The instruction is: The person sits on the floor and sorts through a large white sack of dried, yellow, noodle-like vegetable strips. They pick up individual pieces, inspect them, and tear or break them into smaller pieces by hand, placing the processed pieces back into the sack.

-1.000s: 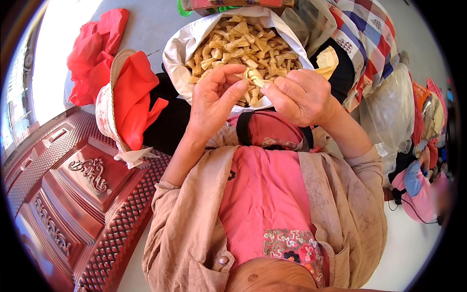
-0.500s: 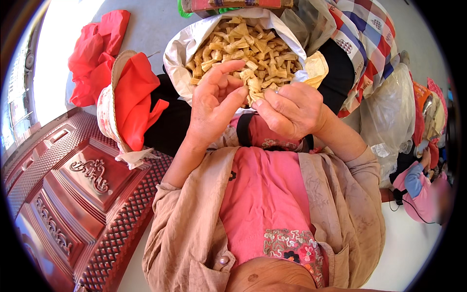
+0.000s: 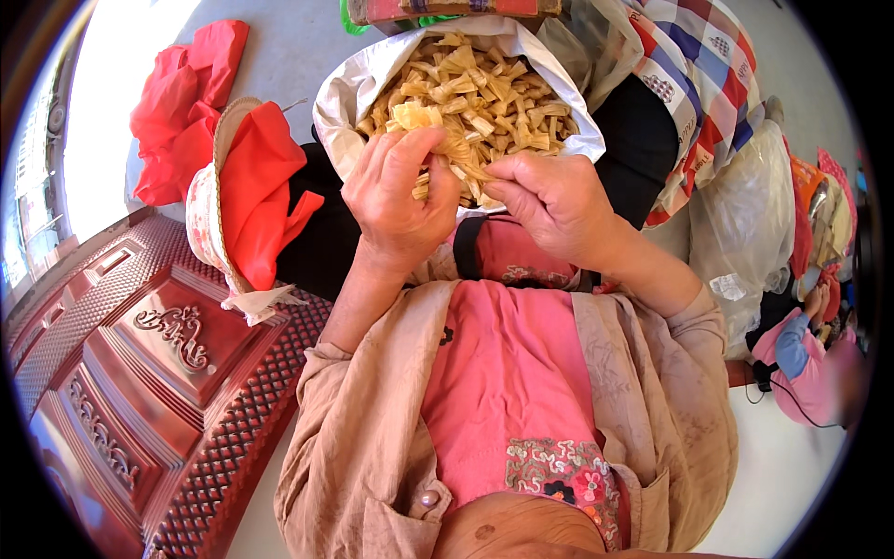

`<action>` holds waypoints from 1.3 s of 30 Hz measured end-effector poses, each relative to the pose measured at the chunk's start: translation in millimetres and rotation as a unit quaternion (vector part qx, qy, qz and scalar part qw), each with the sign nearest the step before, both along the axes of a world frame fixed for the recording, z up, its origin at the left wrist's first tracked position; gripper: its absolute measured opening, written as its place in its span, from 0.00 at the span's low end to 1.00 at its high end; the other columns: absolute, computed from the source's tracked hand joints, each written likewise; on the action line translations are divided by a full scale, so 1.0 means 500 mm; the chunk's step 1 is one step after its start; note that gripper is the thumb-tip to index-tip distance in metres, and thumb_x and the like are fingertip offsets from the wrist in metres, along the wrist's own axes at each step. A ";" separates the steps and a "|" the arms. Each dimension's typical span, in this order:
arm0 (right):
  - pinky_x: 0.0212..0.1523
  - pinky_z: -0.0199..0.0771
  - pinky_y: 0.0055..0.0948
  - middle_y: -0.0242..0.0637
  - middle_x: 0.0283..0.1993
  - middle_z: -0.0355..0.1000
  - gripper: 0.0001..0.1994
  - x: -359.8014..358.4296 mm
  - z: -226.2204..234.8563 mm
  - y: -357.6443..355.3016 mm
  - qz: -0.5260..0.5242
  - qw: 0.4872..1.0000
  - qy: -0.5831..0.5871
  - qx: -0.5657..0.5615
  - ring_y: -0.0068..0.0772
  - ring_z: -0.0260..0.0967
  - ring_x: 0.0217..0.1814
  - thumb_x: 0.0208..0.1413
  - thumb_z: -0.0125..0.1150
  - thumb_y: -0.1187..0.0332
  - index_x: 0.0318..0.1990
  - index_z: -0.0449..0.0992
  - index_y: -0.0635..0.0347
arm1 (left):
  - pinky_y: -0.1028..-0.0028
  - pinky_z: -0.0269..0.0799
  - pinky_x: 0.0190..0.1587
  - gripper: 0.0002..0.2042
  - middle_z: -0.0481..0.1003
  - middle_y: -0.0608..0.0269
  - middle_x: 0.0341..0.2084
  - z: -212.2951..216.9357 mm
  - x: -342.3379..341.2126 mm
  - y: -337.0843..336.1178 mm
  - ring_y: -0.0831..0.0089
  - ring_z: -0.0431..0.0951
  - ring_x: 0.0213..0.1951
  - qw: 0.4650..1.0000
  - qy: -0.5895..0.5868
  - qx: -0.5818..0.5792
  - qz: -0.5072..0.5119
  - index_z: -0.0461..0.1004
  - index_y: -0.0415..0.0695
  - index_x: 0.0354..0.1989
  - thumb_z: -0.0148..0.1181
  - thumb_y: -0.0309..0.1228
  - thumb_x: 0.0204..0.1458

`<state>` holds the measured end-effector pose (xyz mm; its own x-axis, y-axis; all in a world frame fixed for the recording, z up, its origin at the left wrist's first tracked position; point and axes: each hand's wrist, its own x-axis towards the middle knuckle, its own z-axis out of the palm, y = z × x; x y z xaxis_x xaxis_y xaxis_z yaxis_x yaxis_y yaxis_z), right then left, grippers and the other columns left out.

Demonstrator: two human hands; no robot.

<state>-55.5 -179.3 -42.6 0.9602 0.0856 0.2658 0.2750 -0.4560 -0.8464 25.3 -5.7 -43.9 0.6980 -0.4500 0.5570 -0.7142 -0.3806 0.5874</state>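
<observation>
Between my hands a pale yellow strip of what looks like bean curd skin (image 3: 458,156) is stretched over the near side of a white sack (image 3: 340,121). My left hand (image 3: 400,191) is closed on it with thumb and bent fingers, and a crinkled, lighter end stands up above the knuckles. My right hand (image 3: 559,200) pinches the other, narrow end between thumb and forefinger. The sack's mouth is open, its rim rolled out, and it is full of similar knotted tan pieces (image 3: 503,88). Some pieces are hidden behind my hands.
To the left are a straw hat (image 3: 209,224) with red cloth, more red cloth (image 3: 186,112) and a dark red embossed panel (image 3: 177,345). A box (image 3: 456,9) stands beyond the sack. At right lie a checked cloth (image 3: 698,84) and clear plastic (image 3: 745,233); another person (image 3: 805,359) sits farther right.
The knotted piece between my fingers is no longer seen there. A strip now spans both hands; its loose yellow end, earlier by my right hand, shows above my left, whose fingers have closed.
</observation>
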 end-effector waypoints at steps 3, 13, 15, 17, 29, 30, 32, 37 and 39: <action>0.22 0.67 0.30 0.36 0.22 0.71 0.07 0.006 0.007 -0.013 -0.039 0.995 0.067 0.069 0.34 0.69 0.20 0.56 0.62 0.68 0.37 0.74 0.61 | 0.75 0.71 0.31 0.12 0.76 0.59 0.25 0.018 -0.002 0.019 0.72 0.76 0.26 0.984 0.173 -0.042 -0.032 0.73 0.36 0.42 0.59 0.18 0.47; 0.20 0.54 0.14 0.21 0.20 0.61 0.10 0.035 0.012 -0.068 0.025 0.893 0.308 0.326 0.10 0.53 0.19 0.62 0.55 0.66 0.37 0.75 0.64 | 0.81 0.70 0.32 0.16 0.73 0.66 0.27 0.022 0.007 0.030 0.81 0.74 0.30 0.844 0.506 -0.144 -0.108 0.73 0.36 0.46 0.49 0.38 0.63; 0.21 0.56 0.14 0.21 0.21 0.63 0.09 0.032 0.019 -0.067 0.028 0.894 0.318 0.315 0.10 0.54 0.19 0.62 0.57 0.66 0.36 0.75 0.64 | 0.81 0.68 0.28 0.14 0.71 0.67 0.24 0.002 0.012 0.033 0.81 0.73 0.26 0.806 0.562 -0.138 -0.126 0.73 0.38 0.39 0.50 0.39 0.63; 0.21 0.58 0.15 0.22 0.22 0.65 0.09 0.030 0.028 -0.073 0.044 0.895 0.331 0.296 0.11 0.56 0.20 0.61 0.58 0.66 0.36 0.75 0.65 | 0.81 0.66 0.22 0.15 0.68 0.69 0.19 -0.006 0.007 0.025 0.81 0.69 0.18 0.762 0.617 -0.158 -0.113 0.70 0.41 0.28 0.51 0.38 0.62; 0.23 0.67 0.24 0.39 0.25 0.74 0.06 0.009 0.037 -0.064 0.032 0.983 0.175 0.050 0.29 0.70 0.21 0.55 0.64 0.68 0.34 0.76 0.61 | 0.73 0.72 0.38 0.12 0.73 0.66 0.25 -0.016 0.008 0.057 0.77 0.74 0.29 0.808 0.568 -0.148 -0.055 0.75 0.39 0.38 0.56 0.37 0.59; 0.24 0.68 0.25 0.40 0.25 0.74 0.06 0.009 0.035 -0.065 0.033 0.984 0.171 0.044 0.31 0.71 0.21 0.54 0.64 0.68 0.34 0.76 0.60 | 0.70 0.70 0.43 0.14 0.75 0.65 0.28 -0.012 0.010 0.057 0.74 0.75 0.33 0.892 0.441 -0.068 -0.069 0.75 0.39 0.41 0.55 0.38 0.59; 0.24 0.69 0.27 0.41 0.25 0.74 0.06 0.007 0.032 -0.066 0.030 0.986 0.164 0.031 0.35 0.72 0.23 0.53 0.64 0.69 0.34 0.76 0.59 | 0.65 0.66 0.53 0.18 0.77 0.63 0.33 0.025 0.031 0.040 0.70 0.76 0.41 0.980 0.150 0.094 -0.093 0.75 0.40 0.47 0.55 0.41 0.58; 0.22 0.68 0.35 0.39 0.21 0.70 0.06 0.016 0.012 -0.044 0.083 0.994 -0.013 -0.066 0.41 0.71 0.22 0.49 0.64 0.68 0.31 0.73 0.58 | 0.58 0.64 0.54 0.16 0.73 0.64 0.30 0.044 -0.015 0.004 0.64 0.74 0.37 0.941 0.051 0.272 -0.193 0.74 0.42 0.42 0.60 0.35 0.46; 0.20 0.66 0.36 0.39 0.20 0.68 0.08 0.013 0.016 -0.045 0.120 0.986 -0.024 -0.117 0.42 0.69 0.21 0.49 0.64 0.67 0.28 0.70 0.58 | 0.60 0.65 0.53 0.11 0.70 0.64 0.26 0.041 -0.018 0.016 0.65 0.72 0.34 0.937 0.042 0.274 -0.212 0.73 0.43 0.35 0.59 0.34 0.45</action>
<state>-49.0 -201.9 -34.7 0.8921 0.3725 0.2557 0.4350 -0.5549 -0.7091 16.3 2.2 -23.4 0.4233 -0.8991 0.1115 -0.8291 -0.3349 0.4476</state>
